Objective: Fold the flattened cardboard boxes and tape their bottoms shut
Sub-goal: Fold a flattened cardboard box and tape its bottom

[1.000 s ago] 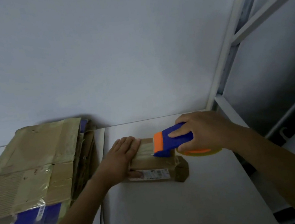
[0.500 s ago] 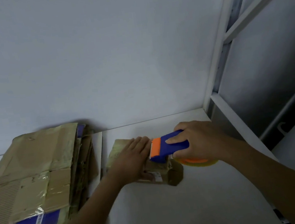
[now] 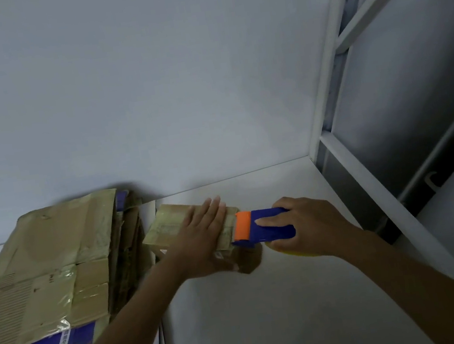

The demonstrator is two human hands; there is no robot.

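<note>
A small brown cardboard box (image 3: pixel 166 227) lies on the white table (image 3: pixel 268 311), its top covered with tape. My left hand (image 3: pixel 203 239) lies flat on the box with straight fingers, pressing it down. My right hand (image 3: pixel 303 228) grips a blue and orange tape dispenser (image 3: pixel 259 227) at the box's right end, the orange roller against the box top. The yellowish tape roll (image 3: pixel 289 253) shows under my right palm.
A stack of flattened cardboard boxes (image 3: pixel 50 269) with blue print lies at the left, touching the small box. A white wall rises behind the table. A white metal rack frame (image 3: pixel 365 170) stands along the table's right edge.
The box has turned so its left end points further back. My left hand has slid rightward along the top toward the dispenser. The dispenser stays at the box's right end.
</note>
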